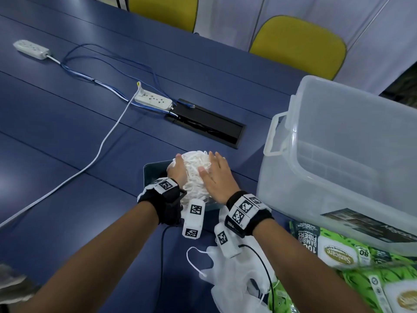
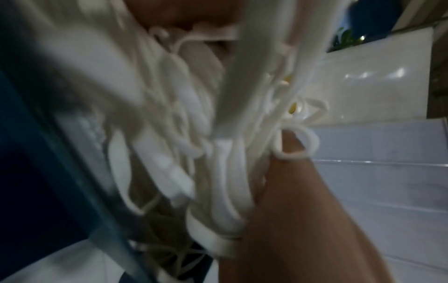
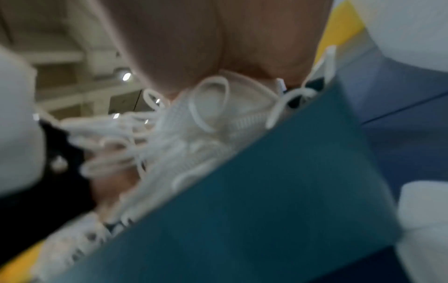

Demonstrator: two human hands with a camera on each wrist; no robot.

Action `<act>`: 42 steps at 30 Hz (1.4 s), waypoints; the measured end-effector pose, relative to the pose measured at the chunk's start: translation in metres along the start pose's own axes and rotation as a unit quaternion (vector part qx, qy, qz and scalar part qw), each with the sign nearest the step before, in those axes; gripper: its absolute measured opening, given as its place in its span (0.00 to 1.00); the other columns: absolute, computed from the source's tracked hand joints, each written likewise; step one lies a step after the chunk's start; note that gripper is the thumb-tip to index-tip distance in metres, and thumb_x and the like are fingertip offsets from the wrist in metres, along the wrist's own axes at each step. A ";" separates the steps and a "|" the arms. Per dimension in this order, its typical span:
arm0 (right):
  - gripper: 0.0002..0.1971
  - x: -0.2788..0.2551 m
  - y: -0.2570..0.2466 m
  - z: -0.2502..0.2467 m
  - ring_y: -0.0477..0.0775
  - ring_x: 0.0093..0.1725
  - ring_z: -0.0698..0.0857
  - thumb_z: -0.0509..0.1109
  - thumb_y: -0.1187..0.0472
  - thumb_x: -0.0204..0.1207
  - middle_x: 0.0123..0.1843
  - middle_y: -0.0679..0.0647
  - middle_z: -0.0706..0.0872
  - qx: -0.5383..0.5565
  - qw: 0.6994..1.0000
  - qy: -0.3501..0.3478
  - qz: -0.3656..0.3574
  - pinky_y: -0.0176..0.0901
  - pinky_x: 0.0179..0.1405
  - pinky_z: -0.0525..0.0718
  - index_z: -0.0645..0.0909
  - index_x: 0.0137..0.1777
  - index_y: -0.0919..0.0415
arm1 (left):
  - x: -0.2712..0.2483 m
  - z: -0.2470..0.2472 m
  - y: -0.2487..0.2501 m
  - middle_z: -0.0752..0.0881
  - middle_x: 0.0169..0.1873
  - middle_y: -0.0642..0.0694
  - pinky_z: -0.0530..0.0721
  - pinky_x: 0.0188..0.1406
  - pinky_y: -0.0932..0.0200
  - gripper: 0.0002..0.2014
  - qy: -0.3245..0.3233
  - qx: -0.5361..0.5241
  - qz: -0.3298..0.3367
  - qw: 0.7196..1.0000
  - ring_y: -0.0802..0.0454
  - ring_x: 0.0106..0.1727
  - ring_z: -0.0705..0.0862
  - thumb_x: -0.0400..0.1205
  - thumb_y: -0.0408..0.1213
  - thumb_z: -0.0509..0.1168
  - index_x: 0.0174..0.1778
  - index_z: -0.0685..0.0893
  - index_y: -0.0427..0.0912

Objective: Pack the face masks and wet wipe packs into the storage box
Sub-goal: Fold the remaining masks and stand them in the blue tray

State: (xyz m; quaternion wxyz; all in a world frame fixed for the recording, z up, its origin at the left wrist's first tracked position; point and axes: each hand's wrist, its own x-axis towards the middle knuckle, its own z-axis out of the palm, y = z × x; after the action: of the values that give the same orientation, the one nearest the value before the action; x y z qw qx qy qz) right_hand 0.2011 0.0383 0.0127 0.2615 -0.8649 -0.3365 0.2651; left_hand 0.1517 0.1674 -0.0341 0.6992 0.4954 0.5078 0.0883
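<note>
Nearest, loose masks (image 1: 228,281) and wipe packs (image 1: 338,251) lie on the table (image 1: 67,136). Beyond them, the left hand (image 1: 178,171) and right hand (image 1: 216,177) flank the mask stack (image 1: 196,170), which stands in a teal carton (image 1: 153,175). The left fingers curl round its far side; the right lies flat against it, fingers straight. The stack is likely light, soft and compressible (ear loops may snag); squeeze both flanks, low down. The box (image 1: 338,154) stands open to the right, beyond the packs.
</note>
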 end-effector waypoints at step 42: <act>0.12 -0.164 0.122 -0.011 0.55 0.58 0.85 0.72 0.55 0.76 0.55 0.55 0.89 0.078 0.975 0.150 0.147 0.36 0.55 0.74 0.88 0.53 0.62 | -0.142 0.032 -0.111 0.81 0.41 0.37 0.66 0.40 0.56 0.14 -0.180 0.456 0.318 0.811 0.40 0.46 0.79 0.77 0.40 0.72 0.38 0.76 0.35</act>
State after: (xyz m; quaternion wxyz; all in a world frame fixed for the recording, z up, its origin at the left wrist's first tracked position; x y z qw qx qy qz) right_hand 0.1583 -0.1606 -0.0095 0.3334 -0.9118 -0.1413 0.1934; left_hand 0.0688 0.0039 -0.0325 0.4043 0.8985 0.1689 -0.0267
